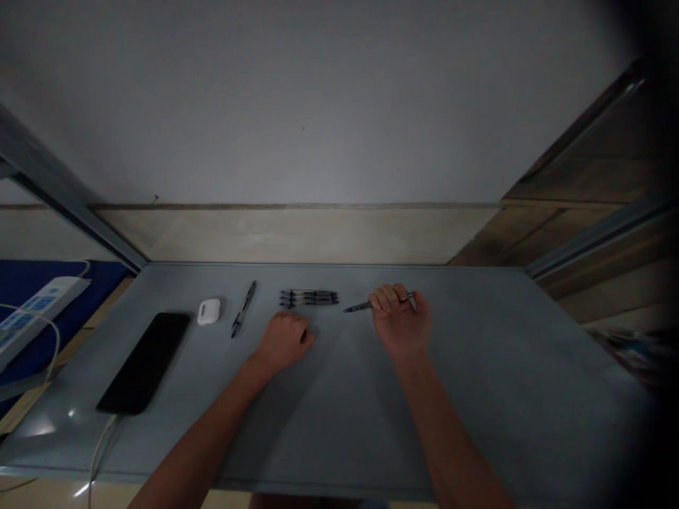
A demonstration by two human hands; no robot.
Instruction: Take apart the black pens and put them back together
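My right hand (403, 322) is turned palm up, its fingers closed around a dark pen (358, 307) whose tip points left. Just left of that pen, a short stack of pens (309, 297) lies side by side on the grey table. My left hand (285, 341) rests below the stack with its fingers curled in, knuckles toward the pens; whether anything is inside it is hidden. Farther left a single pen (244, 309) lies slanted, apart from both hands.
A white earbud case (209, 311) and a black phone (144, 364) with a white cable (100, 445) lie on the table's left side. Beyond the left edge is a white power strip (39, 314). A wall (297, 233) borders the table's far edge.
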